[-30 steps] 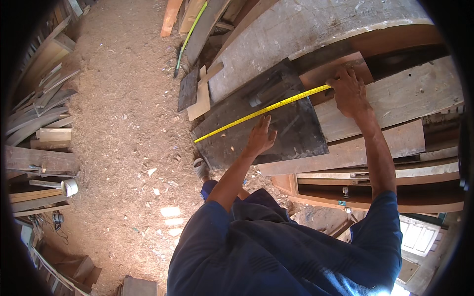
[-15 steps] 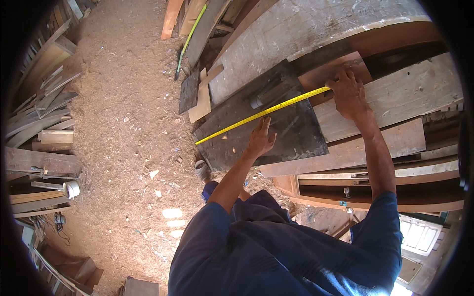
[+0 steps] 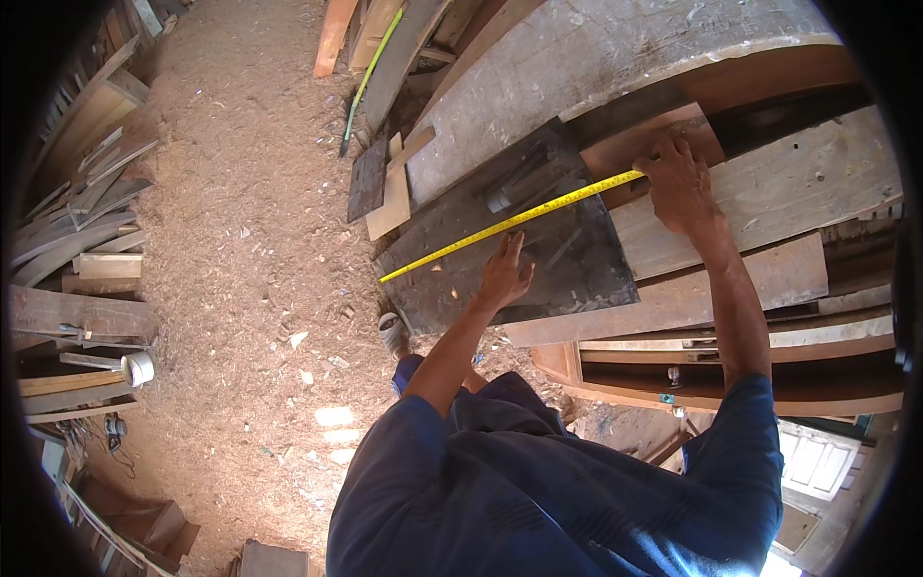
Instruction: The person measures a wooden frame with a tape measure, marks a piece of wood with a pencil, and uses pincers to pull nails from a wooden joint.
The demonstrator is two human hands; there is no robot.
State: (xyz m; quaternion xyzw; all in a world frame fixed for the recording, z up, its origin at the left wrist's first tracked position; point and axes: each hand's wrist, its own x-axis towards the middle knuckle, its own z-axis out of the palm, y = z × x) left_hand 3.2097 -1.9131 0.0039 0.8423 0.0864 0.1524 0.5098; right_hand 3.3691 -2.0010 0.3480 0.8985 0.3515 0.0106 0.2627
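Note:
A yellow tape measure [image 3: 510, 224] is stretched slantwise across a dark, scuffed board [image 3: 567, 255], its far end at the board's left edge. My right hand [image 3: 679, 188] is closed round the tape's right end, over a small reddish-brown board [image 3: 697, 130] behind the dark one; the tape's case is hidden under my fingers. Just below the middle of the tape, my left hand [image 3: 504, 274] lies on the dark board with its fingers stretched out. Its fingertips come close to the tape's lower edge.
Long planks [image 3: 760, 192] lie under and beside the dark board. Wood shavings cover the floor [image 3: 240, 221] to the left. Stacked timber [image 3: 82, 313] lines the far left, with a white bucket [image 3: 137, 368] beside it. A green-yellow strip [image 3: 373, 77] leans among boards at the top.
My left hand has shifted very slightly left on the board. The tape and my right hand stay in the same place.

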